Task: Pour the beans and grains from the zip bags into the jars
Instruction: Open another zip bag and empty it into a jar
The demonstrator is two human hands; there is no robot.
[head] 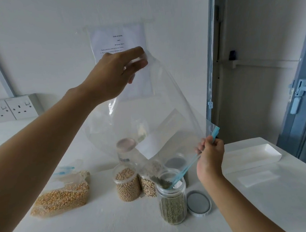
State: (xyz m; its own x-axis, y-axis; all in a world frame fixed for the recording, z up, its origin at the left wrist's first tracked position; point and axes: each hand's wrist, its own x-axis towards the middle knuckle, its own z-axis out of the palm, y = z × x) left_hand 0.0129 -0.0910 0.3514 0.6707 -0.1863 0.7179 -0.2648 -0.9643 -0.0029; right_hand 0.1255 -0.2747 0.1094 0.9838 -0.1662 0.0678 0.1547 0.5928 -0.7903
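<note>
A large clear zip bag (158,104) hangs tipped over the table, its blue zip edge pointing down into an open jar of green grains (172,198). A last clump of green grains sits at the bag's mouth over that jar. My left hand (116,73) pinches the bag's upper corner high up. My right hand (209,157) grips the blue zip strip beside the jar's rim. Behind stand an open jar of pale beans (126,183), a jar of speckled beans (147,186), a dark-filled jar (176,162) and a lidded jar (126,149).
A full bag of yellow corn (61,196) lies at the left on the white table (102,227). A grey jar lid (198,203) lies right of the green jar. A white tray (252,155) sits at the right. Wall sockets (10,107) and a paper sheet (118,39) are behind.
</note>
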